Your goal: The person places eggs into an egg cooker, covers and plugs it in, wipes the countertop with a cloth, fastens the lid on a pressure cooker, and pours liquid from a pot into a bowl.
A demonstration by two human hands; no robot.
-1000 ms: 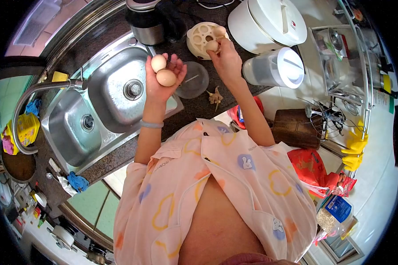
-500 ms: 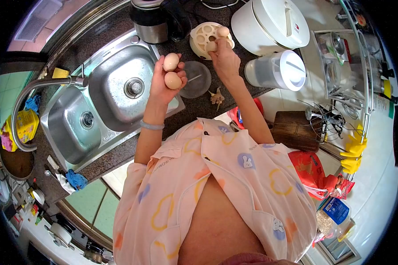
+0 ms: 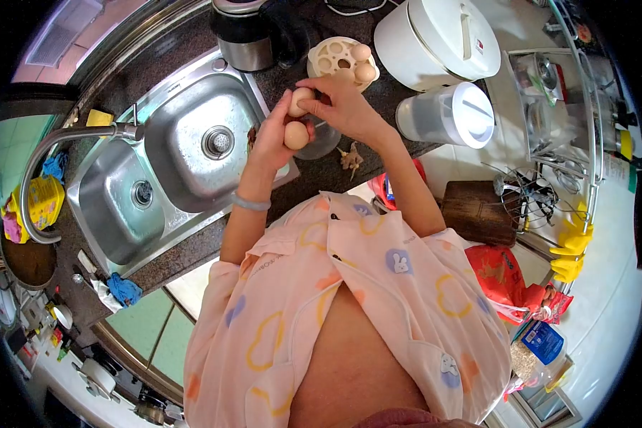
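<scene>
Two eggs rest in my left hand [image 3: 269, 139], beside the sink's right edge. The lower egg [image 3: 296, 135] lies against the palm. Around the upper egg [image 3: 302, 102] close the thumb and fingers of my right hand [image 3: 346, 107], while my left fingers still touch it. Just beyond, a cream round egg tray [image 3: 324, 60] with holes holds two more eggs, one [image 3: 361, 52] at its back right and another [image 3: 364, 72] below that. A clear round lid [image 3: 321, 143] lies partly hidden under my hands.
A double steel sink [image 3: 185, 135] with a faucet [image 3: 64, 135] is at left. Behind are a kettle [image 3: 242, 43] and a white cooker [image 3: 428, 43]. A lidded pitcher [image 3: 442, 114] stands at right, and a ginger piece [image 3: 350, 160] lies near the counter's front edge.
My right hand has let go of an egg in the tray and moved left to the upper egg in my left hand. My left hand has shifted slightly right and nearer to me.
</scene>
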